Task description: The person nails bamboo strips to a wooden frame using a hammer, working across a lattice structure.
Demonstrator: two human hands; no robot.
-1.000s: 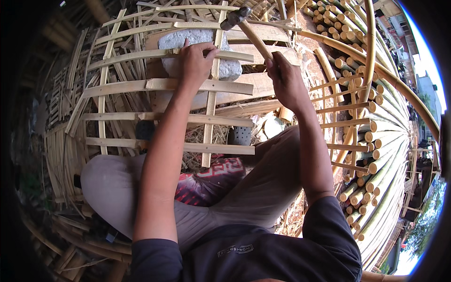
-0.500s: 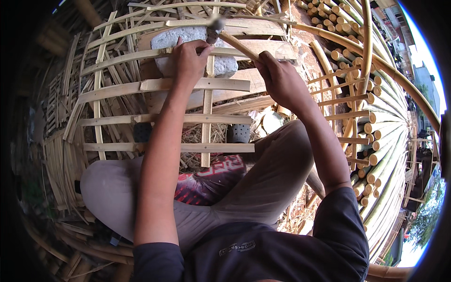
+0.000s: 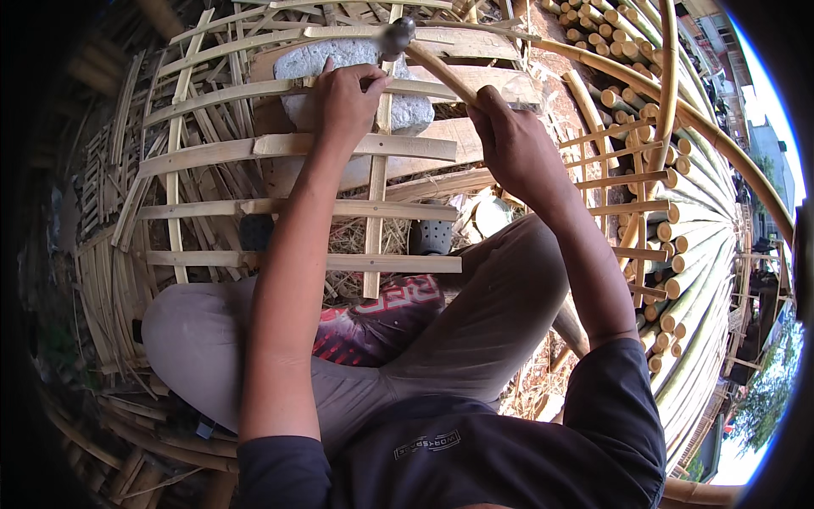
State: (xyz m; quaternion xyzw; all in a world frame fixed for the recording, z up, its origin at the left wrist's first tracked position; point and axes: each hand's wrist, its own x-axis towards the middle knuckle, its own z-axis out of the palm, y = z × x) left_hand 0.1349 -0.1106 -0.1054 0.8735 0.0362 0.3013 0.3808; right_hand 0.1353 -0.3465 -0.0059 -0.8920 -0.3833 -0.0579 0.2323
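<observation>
A lattice of pale bamboo slats (image 3: 356, 146) lies across my lap, long slats crossed by uprights. My left hand (image 3: 346, 100) rests at one crossing, thumb and fingertips pinched together; anything between them is too small to make out. Closed round the wooden handle of a hammer, my right hand (image 3: 511, 140) is to the right of it. The dark hammer head (image 3: 397, 39) hangs just above the left fingertips, slightly blurred. Under the crossing is a grey stone block (image 3: 409, 115), partly covered by the slats and my left hand. Small dark nail-head spots mark the lower crossings.
Wooden planks (image 3: 466, 140) lie around the stone. At right a second slatted lattice (image 3: 623, 182) leans before stacked bamboo poles (image 3: 695, 254). Loose bamboo strips (image 3: 106, 288) pile up at left. A dark perforated shoe (image 3: 431, 233) shows beneath the slats.
The hammer head sits slightly higher and farther right, and my right hand has shifted a little rightward. My left hand keeps its pinch at the same crossing. The lattice appears marginally higher in view.
</observation>
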